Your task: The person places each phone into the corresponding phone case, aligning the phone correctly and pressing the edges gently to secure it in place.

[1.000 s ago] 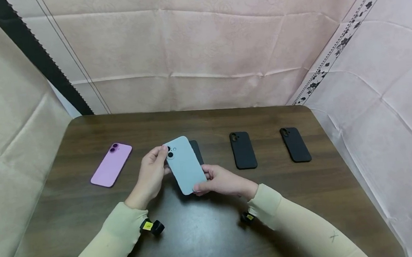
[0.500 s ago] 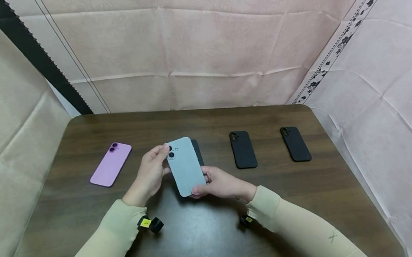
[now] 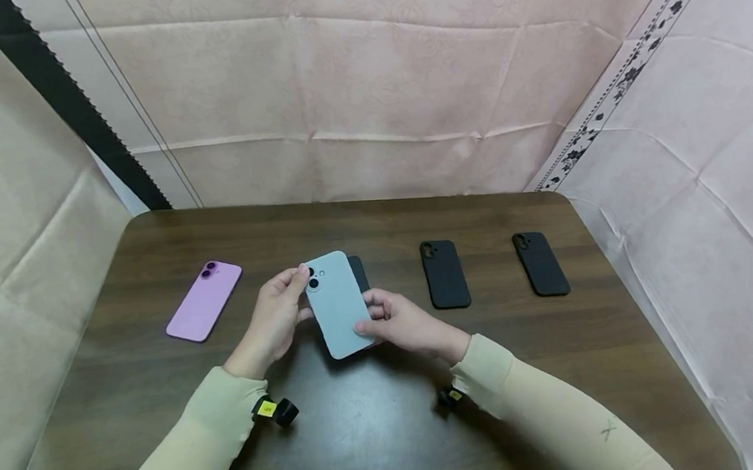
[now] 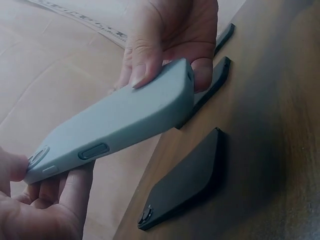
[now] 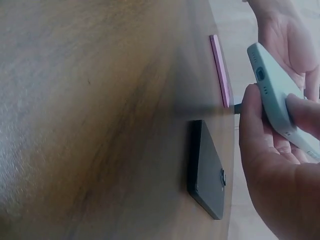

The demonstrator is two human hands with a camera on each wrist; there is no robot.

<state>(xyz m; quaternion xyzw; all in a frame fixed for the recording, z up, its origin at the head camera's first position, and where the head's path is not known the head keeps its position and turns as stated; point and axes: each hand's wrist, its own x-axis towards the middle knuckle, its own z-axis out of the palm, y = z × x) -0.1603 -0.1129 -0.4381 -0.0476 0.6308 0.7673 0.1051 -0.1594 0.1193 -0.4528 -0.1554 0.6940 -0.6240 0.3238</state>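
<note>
Both hands hold a phone in a light blue case (image 3: 339, 305), tilted above the table with its camera side up. The left hand (image 3: 270, 323) pinches the camera end, its thumb beside the lenses. At the opposite end, the right hand (image 3: 407, 325) has its thumb on the back and its fingers under the right edge. Side buttons on the case (image 4: 115, 115) show in the left wrist view, and a charging-port opening faces the right wrist camera. Partly hidden behind it lies a black phone (image 3: 358, 270), seen more fully in the left wrist view.
A purple phone (image 3: 204, 302) lies on the wooden table (image 3: 368, 445) at the left. Two more black phones, the nearer one (image 3: 445, 274) and the farther one (image 3: 540, 264), lie to the right. Cloth sheets (image 3: 389, 77) hang behind and at both sides.
The right hand has shifted slightly up along the edge of the light blue phone, its thumb now higher on the back. The left hand has kept its grip, and the phone has barely moved.
</note>
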